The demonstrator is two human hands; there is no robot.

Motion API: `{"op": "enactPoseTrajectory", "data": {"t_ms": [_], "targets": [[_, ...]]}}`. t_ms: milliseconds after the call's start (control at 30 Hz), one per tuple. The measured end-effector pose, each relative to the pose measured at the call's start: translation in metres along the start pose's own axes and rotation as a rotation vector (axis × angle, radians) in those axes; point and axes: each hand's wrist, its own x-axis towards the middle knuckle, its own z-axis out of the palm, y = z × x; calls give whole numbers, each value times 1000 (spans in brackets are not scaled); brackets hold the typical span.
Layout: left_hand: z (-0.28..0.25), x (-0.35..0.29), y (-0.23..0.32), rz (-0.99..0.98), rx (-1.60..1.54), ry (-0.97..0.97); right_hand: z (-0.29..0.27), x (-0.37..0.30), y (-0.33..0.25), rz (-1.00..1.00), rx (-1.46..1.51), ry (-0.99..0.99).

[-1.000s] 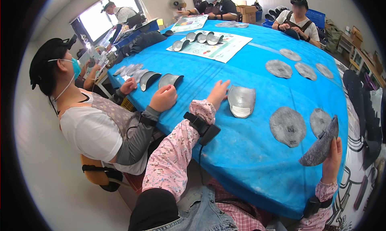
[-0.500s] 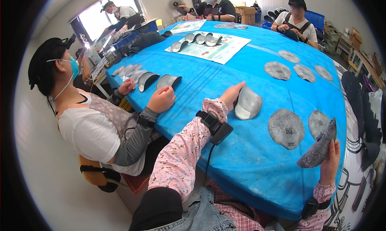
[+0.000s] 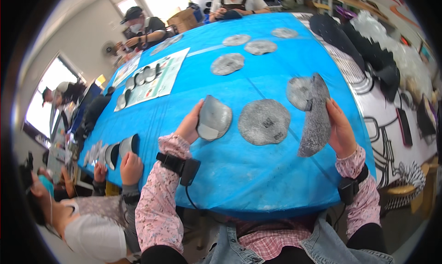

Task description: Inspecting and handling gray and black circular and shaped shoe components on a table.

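My left hand (image 3: pixel 188 127) grips the left edge of a cupped grey felt piece (image 3: pixel 215 116) with a paler patch along its lower end. Between my hands, a large round grey felt piece (image 3: pixel 264 121) with small dark marks lies flat on the blue-covered table. My right hand (image 3: pixel 341 131) is closed on the right side of a bent, speckled dark grey felt piece (image 3: pixel 316 121), held up on its long side. Behind that piece, a smaller round felt piece (image 3: pixel 298 93) is partly hidden. My right fingertips are mostly out of sight.
Farther back lie several round felt pieces (image 3: pixel 228 64). Cupped pieces stand on a printed sheet (image 3: pixel 168 77) at the far left. A co-worker (image 3: pixel 99 222) sits close on my left, fists by more cupped pieces (image 3: pixel 129 145). Black curved items (image 3: pixel 338 41) lie beyond the right edge.
My view has swung to the right. The bent felt piece in my right hand stands more upright than before. My left hand stays at the cupped piece.
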Motion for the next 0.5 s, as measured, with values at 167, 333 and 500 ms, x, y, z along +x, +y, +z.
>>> {"op": "enactPoseTrajectory", "data": {"t_ms": [167,333,500], "targets": [[9,1,-4,-8,-15,10,-9,3,-8,11,14,1],[11,-4,11,240,-459,-78,-3,2,-1,24,-46,84],[8,1,5,638,-248,-289,-11,-18,14,4,-71,37]]}}
